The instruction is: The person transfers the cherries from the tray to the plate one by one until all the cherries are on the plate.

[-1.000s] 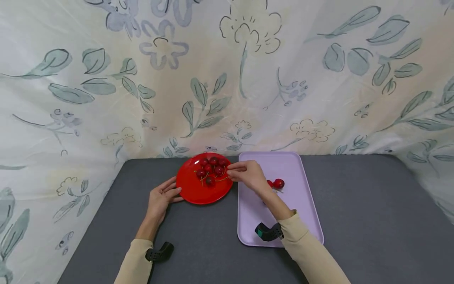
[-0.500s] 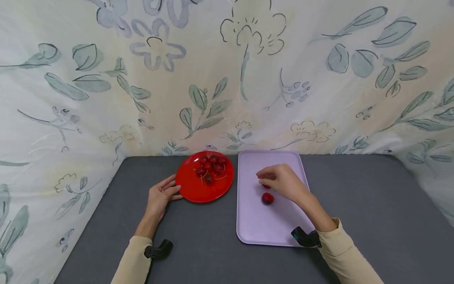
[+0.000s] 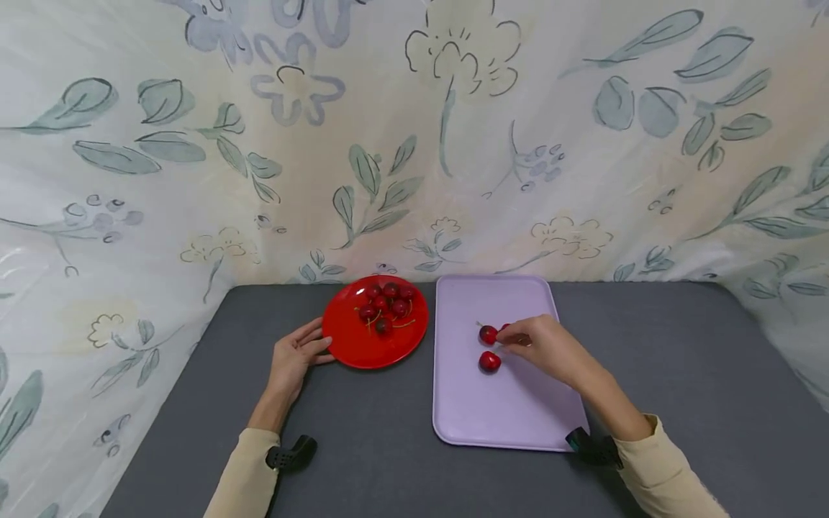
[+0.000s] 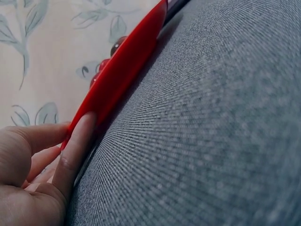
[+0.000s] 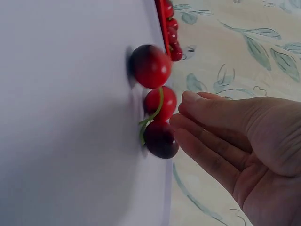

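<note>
A red plate (image 3: 355, 344) holds several dark red cherries (image 3: 386, 306) with stems. My left hand (image 3: 312, 347) lies flat on the grey table, its straight fingers (image 4: 77, 141) touching the plate's rim (image 4: 123, 70). To the right lies a lilac tray (image 3: 501, 410) with three cherries: one (image 3: 488, 334), one (image 3: 489, 361), and a third half hidden behind my fingers. My right hand (image 3: 513, 338) rests over the tray just right of them. In the right wrist view its fingers (image 5: 197, 136) are straight and hold nothing, a small gap away from the cherries (image 5: 151, 66).
The grey table (image 3: 680, 374) is walled on three sides by a floral cloth (image 3: 414, 144). The plate and tray sit side by side near the back edge. Black wrist camera mounts (image 3: 291, 455) sit on both forearms.
My right hand left the red plate with a cherry, moved right over the tray and let it go there. The left hand stayed at the plate's rim.
</note>
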A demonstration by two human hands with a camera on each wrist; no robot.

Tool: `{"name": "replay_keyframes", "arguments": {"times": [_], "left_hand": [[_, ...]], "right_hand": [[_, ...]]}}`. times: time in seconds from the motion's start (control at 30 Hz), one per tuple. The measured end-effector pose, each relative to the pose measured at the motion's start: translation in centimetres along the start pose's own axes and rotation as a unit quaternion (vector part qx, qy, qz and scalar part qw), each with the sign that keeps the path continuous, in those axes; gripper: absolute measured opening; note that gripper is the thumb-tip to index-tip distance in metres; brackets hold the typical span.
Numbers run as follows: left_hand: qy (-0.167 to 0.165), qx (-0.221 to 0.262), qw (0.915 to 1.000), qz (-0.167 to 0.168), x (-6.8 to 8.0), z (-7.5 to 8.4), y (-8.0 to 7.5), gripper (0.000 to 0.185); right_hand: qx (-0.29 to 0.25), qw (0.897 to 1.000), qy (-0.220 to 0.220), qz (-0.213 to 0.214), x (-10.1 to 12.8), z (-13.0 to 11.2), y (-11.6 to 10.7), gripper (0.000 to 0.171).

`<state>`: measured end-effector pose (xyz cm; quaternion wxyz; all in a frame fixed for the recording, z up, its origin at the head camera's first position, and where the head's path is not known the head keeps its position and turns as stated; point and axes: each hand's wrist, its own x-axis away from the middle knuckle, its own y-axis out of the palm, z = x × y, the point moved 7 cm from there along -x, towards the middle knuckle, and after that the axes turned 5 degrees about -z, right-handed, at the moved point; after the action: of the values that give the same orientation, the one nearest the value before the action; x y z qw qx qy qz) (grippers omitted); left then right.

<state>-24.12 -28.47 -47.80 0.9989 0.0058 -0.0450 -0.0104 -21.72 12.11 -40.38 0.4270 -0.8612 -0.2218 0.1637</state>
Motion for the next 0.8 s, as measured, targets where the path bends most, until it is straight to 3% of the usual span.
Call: {"name": "replay_keyframes", "arguments": {"times": [0.37, 0.8], "left_hand": [[0.004, -0.003, 1.0, 0.0, 0.2, -0.1, 0.3, 0.053], [0.012, -0.004, 0.9999, 0.005, 0.1, -0.3, 0.2, 0.053]], "right_hand": [[0.076, 0.997, -0.027, 0.017, -0.2, 0.4, 1.4, 0.019], [0.108, 0.994, -0.017, 0.027, -0.1, 0.5, 1.8, 0.017]]}}
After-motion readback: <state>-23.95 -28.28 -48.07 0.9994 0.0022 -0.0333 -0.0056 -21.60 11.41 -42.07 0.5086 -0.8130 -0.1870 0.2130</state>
